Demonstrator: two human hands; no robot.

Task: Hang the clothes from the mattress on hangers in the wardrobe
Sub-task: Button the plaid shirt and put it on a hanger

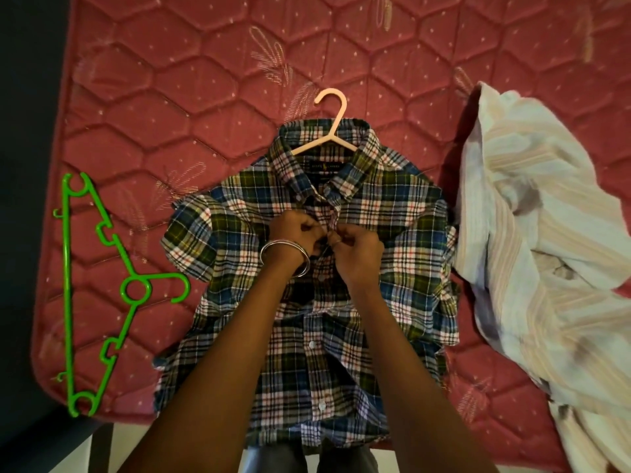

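Both hands, left hand (296,230) and right hand (355,247), pinch the placket of the plaid shirt (403,213) on its pink hanger (327,131), flat on the mattress (170,97).

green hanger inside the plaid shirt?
No, the green hanger lies bare on the mattress beside the plaid shirt; a pink hanger is inside it.

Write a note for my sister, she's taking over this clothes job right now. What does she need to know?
Left hand and right hand both pinch the button placket of the plaid short-sleeved shirt, high on its chest.
That shirt lies flat on the red quilted mattress, with the pale pink plastic hanger already inside its collar.
The green plastic hanger lies unused to the left.
The striped pale shirt lies crumpled to the right.
Left: finish buttoning, hang both in the wardrobe.
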